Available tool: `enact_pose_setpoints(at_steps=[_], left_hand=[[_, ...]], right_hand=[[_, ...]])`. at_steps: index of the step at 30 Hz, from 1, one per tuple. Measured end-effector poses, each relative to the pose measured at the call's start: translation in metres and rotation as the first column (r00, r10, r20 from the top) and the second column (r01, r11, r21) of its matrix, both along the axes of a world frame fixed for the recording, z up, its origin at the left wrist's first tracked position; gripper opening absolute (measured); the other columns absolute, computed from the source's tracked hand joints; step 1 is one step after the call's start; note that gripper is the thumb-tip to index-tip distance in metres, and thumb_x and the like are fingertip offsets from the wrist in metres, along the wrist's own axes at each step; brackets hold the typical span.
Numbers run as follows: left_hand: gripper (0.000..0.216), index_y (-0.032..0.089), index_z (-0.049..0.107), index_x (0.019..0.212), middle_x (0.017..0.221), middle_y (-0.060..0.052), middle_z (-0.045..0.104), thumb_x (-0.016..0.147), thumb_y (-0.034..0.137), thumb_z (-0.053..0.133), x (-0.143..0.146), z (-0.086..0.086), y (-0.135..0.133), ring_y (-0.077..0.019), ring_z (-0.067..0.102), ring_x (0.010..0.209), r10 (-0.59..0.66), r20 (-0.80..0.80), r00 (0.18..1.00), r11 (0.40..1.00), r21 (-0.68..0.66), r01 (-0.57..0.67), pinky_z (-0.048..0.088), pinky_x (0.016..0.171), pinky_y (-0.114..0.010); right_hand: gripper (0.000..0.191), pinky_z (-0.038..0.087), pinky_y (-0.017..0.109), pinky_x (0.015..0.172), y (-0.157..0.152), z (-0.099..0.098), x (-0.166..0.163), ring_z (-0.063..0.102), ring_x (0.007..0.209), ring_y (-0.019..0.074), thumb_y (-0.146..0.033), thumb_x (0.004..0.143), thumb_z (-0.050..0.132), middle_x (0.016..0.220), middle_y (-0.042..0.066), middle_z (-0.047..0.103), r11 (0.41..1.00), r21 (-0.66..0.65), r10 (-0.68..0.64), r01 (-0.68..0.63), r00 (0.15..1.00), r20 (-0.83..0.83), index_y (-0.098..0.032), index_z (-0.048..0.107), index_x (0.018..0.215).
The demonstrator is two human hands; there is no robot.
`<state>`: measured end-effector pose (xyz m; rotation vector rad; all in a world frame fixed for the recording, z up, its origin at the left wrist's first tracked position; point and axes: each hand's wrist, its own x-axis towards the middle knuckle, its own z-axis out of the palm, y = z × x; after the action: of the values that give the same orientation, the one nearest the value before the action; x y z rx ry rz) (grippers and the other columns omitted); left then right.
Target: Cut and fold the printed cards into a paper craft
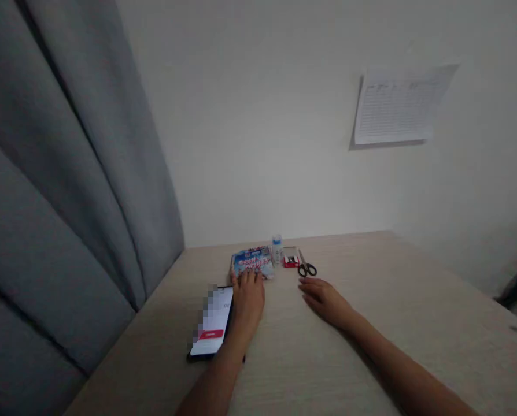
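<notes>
My left hand [248, 297] lies over the table with its fingers stretched forward, their tips at the near edge of a blue printed packet [252, 259]. It does not grip the packet. Beneath and left of that forearm is a phone [213, 326] with a lit white screen and a red button. My right hand [323, 299] rests on the tabletop, fingers extended to the left and holding nothing. Just beyond its fingertips lie scissors [307, 269] with black handles. Beside them sit a small red and white box [291, 260] and an upright clear tube with a blue band [277, 251].
The pale wood table [371, 271] meets a white wall [262, 144] at the back. A grey curtain or padded fabric [89, 173] borders the left side. Printed paper [397, 110] hangs on the wall at the upper right.
</notes>
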<state>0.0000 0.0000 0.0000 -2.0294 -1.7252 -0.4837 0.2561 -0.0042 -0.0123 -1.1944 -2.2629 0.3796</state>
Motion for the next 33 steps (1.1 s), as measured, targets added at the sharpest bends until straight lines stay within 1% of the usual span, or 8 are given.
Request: enact_pose_setpoints(at_steps=[9, 14, 17, 20, 24, 28, 33], left_hand=[[0.03, 0.023, 0.069, 0.116, 0.114, -0.009, 0.066, 0.096, 0.017, 0.049, -0.003, 0.003, -0.002, -0.0294, 0.053, 0.115, 0.019, 0.009, 1.0, 1.0, -0.003, -0.019, 0.022, 0.112, -0.064], [0.023, 0.025, 0.072, 0.106, 0.118, -0.009, 0.066, 0.096, 0.022, 0.051, -0.004, 0.005, -0.001, -0.0292, 0.052, 0.119, 0.002, 0.06, 0.998, 1.0, 0.02, -0.003, 0.022, 0.113, -0.063], [0.021, 0.024, 0.071, 0.105, 0.119, -0.008, 0.067, 0.096, 0.022, 0.052, -0.003, 0.007, -0.002, -0.0286, 0.053, 0.118, -0.016, 0.097, 0.995, 0.999, 0.048, 0.011, 0.024, 0.112, -0.062], [0.022, 0.024, 0.07, 0.109, 0.117, -0.007, 0.068, 0.097, 0.021, 0.052, -0.001, 0.012, -0.004, -0.0273, 0.055, 0.115, -0.038, 0.128, 0.991, 0.997, 0.076, 0.029, 0.024, 0.113, -0.061], [0.021, 0.026, 0.069, 0.11, 0.113, -0.005, 0.069, 0.097, 0.023, 0.053, 0.005, 0.019, -0.013, -0.0261, 0.056, 0.113, -0.078, 0.16, 0.984, 0.993, 0.097, 0.063, 0.024, 0.114, -0.058], [0.019, 0.026, 0.069, 0.107, 0.108, -0.003, 0.07, 0.097, 0.027, 0.054, 0.012, 0.024, -0.026, -0.0254, 0.057, 0.11, -0.12, 0.159, 0.98, 0.991, 0.074, 0.109, 0.024, 0.114, -0.057], [0.019, 0.028, 0.07, 0.105, 0.106, -0.003, 0.071, 0.097, 0.023, 0.053, 0.019, 0.027, -0.042, -0.0248, 0.058, 0.107, -0.139, 0.17, 0.976, 0.99, 0.043, 0.134, 0.021, 0.114, -0.059]], right_hand=[[0.037, 0.041, 0.046, 0.111, -0.001, -0.004, 0.001, 0.056, 0.127, 0.0247, -0.031, 0.092, 0.053, 0.136, 0.01, 0.062, 1.0, -0.009, -0.017, 0.017, 1.0, -0.011, -0.022, 0.067, 0.125], [0.037, 0.041, 0.044, 0.112, 0.0, -0.004, 0.002, 0.056, 0.127, 0.0237, -0.03, 0.093, 0.052, 0.136, 0.01, 0.062, 1.0, -0.011, -0.013, 0.013, 1.0, -0.012, -0.02, 0.067, 0.125], [0.037, 0.041, 0.044, 0.112, -0.001, -0.002, 0.002, 0.056, 0.127, 0.0236, -0.03, 0.093, 0.052, 0.136, 0.011, 0.062, 1.0, -0.017, -0.012, 0.012, 1.0, -0.02, -0.02, 0.067, 0.125], [0.036, 0.041, 0.044, 0.112, -0.003, 0.001, 0.002, 0.056, 0.127, 0.0237, -0.031, 0.093, 0.052, 0.135, 0.011, 0.062, 1.0, -0.026, -0.013, 0.013, 0.999, -0.037, -0.021, 0.068, 0.124], [0.036, 0.041, 0.041, 0.112, -0.004, 0.004, 0.004, 0.057, 0.125, 0.0225, -0.032, 0.094, 0.051, 0.135, 0.01, 0.063, 0.998, -0.054, -0.019, 0.015, 0.998, -0.065, -0.02, 0.069, 0.123], [0.037, 0.043, 0.04, 0.11, -0.004, 0.008, 0.008, 0.06, 0.122, 0.0228, -0.034, 0.094, 0.049, 0.131, 0.01, 0.066, 0.994, -0.099, -0.048, 0.04, 0.995, -0.082, -0.019, 0.069, 0.122], [0.039, 0.045, 0.038, 0.106, -0.002, 0.01, 0.014, 0.063, 0.117, 0.0237, -0.036, 0.095, 0.047, 0.127, 0.01, 0.068, 0.991, -0.118, -0.074, 0.064, 0.994, -0.085, -0.019, 0.069, 0.122]])
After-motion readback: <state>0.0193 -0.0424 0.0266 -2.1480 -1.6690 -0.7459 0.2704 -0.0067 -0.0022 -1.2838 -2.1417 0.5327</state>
